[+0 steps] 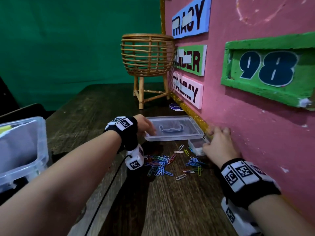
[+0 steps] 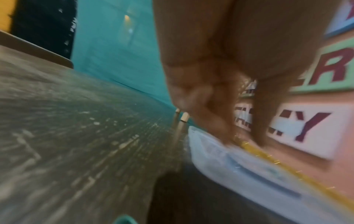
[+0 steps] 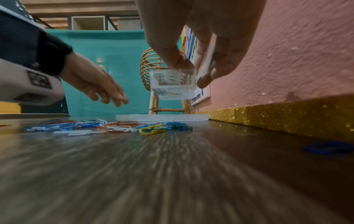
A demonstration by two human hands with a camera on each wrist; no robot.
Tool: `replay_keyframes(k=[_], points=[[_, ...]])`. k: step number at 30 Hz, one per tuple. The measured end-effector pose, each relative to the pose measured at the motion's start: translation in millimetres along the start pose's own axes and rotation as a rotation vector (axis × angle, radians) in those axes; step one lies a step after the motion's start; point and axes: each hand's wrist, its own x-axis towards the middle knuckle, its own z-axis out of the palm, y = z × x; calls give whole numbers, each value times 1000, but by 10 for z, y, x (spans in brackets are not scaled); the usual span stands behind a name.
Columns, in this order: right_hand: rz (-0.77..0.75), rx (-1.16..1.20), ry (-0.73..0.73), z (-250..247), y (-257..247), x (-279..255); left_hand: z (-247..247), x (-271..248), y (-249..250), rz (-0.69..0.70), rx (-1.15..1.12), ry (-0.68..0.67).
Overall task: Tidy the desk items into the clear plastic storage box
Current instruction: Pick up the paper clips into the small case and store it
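Several coloured paper clips (image 1: 162, 165) (image 3: 107, 127) lie scattered on the dark wooden desk (image 1: 170, 201). My right hand (image 1: 208, 139) (image 3: 188, 72) pinches a small clear plastic case (image 1: 198, 147) (image 3: 173, 84) and holds it just above the desk beside the pink board. A white strip (image 3: 205, 63), maybe the case's flap, sits between its fingers. My left hand (image 1: 150, 132) (image 3: 114, 100) (image 2: 245, 141) hovers with relaxed fingers at the left edge of a flat clear lid (image 1: 175, 128) (image 3: 162, 117) (image 2: 239, 163). The clear storage box (image 1: 23, 147) stands at the far left.
A rattan basket on legs (image 1: 147, 65) stands behind the lid. The pink board (image 1: 255, 125), with name signs and a gold glitter strip (image 3: 277, 118) along its foot, walls off the right side. One blue clip (image 3: 329, 147) lies near that strip.
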Motion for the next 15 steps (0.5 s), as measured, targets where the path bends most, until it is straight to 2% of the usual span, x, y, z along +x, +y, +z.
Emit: replay_keyframes(k=[2,3,6,10,12,15], points=[[4,-1,3,-3,3,0,-19,193,-138,-101,213,148],[6,-1,4,-1,3,2,-19,321,-229,-147,286,161],[13,-8,-8,6,-7,12,9,552,-364,-197,415,109],[27,-23,-12,5,7,12,-59,853,-546,-237,404,52],[24,-32,-11,4,10,13,-176,676,-488,-230,396,73],[10,-32,-2,15,9,19,-493,206,-302,-150,328,264]])
